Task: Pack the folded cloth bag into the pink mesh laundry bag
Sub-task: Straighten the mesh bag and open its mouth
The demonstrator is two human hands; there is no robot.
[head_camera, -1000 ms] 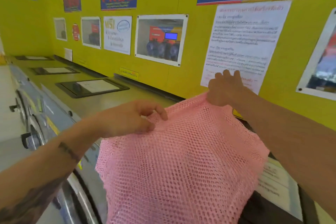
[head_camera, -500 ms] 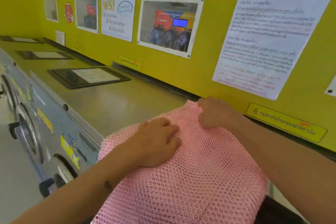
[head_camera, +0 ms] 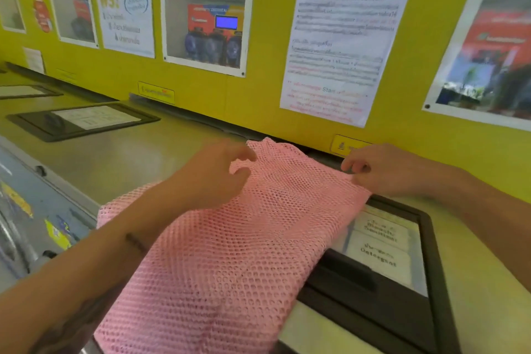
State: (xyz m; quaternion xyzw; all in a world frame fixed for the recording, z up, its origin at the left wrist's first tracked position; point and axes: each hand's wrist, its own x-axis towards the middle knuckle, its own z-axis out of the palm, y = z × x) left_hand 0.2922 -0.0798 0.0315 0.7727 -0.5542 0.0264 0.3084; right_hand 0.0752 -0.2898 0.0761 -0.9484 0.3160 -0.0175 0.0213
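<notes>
Pink mesh laundry bag (head_camera: 230, 253) lay spread over the surface (head_camera: 120, 164) formed by the tops of a row of washing machines, its near end hanging over the front edge toward the camera and its far edge close to the yellow wall (head_camera: 258, 89). Its right side covered part of a black-framed detergent drawer lid (head_camera: 402, 256) whose labels were partly readable. The left hand (head_camera: 212, 178) rested on the upper middle of the mesh, thumb and forefinger curled and pinching a small fold of the netting near the far edge. The right hand (head_camera: 376, 169) was at the bag's far right corner, fingers curled and pinching the mesh edge there, just in front of a small yellow warning sticker (head_camera: 349, 146) on the wall. Both forearms reached in from the lower corners, the left one lying across the bag's left side. Whether the folded cloth bag was inside could not be told; the mesh showed only pink.

On the wall hung a white printed notice (head_camera: 344, 37), blurred, and a framed photo of machines (head_camera: 205, 27). Another drawer lid (head_camera: 83, 121) sat on the surface further left.
</notes>
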